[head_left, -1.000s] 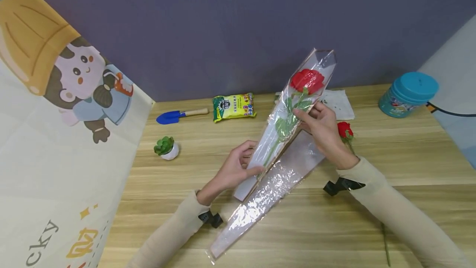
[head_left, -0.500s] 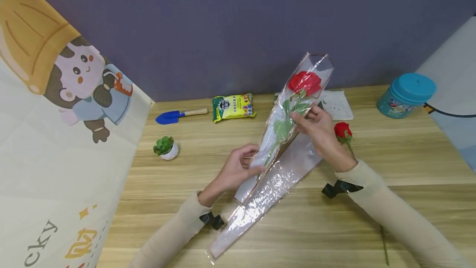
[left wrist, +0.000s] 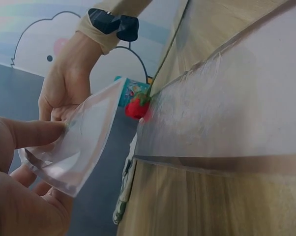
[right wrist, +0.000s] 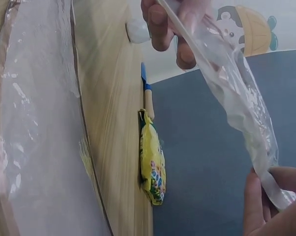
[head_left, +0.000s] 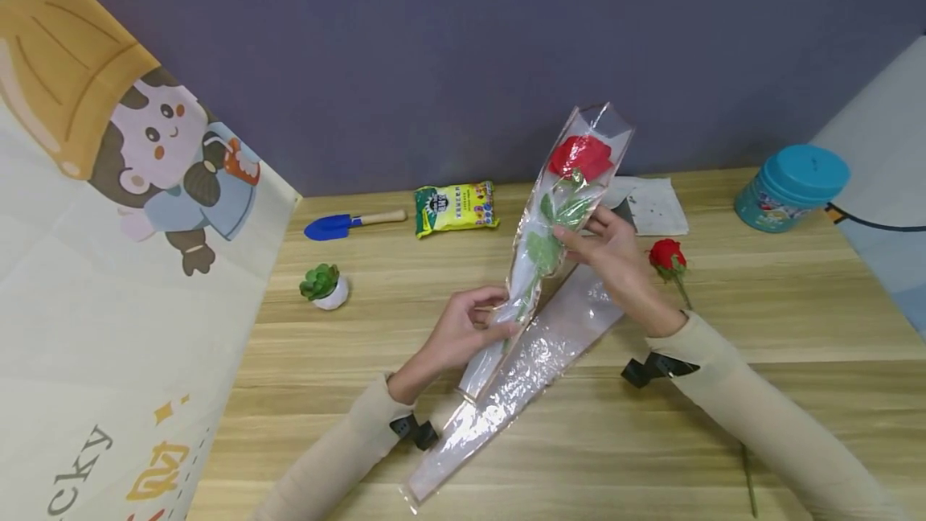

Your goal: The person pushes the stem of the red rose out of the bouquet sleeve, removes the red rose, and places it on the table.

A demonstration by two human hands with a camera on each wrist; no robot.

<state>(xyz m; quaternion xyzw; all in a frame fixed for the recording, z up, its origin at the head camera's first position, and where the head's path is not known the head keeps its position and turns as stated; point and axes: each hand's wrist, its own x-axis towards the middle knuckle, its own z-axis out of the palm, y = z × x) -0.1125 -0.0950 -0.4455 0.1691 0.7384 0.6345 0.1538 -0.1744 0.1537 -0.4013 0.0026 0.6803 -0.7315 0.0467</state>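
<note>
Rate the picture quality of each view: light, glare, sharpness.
Head view: even soft light, sharp, with white glare on the empty sleeve lying on the table. Left wrist view: dim and hazy, the left hand soft up close, the loose rose blurred. Right wrist view: brighter, glare streaks on the plastic, the yellow packet fairly sharp.

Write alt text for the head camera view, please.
Two hands hold a sleeved rose above a wooden table: left hand low, right hand mid-sleeve. An empty sleeve lies beneath, a second rose to its right.
</note>
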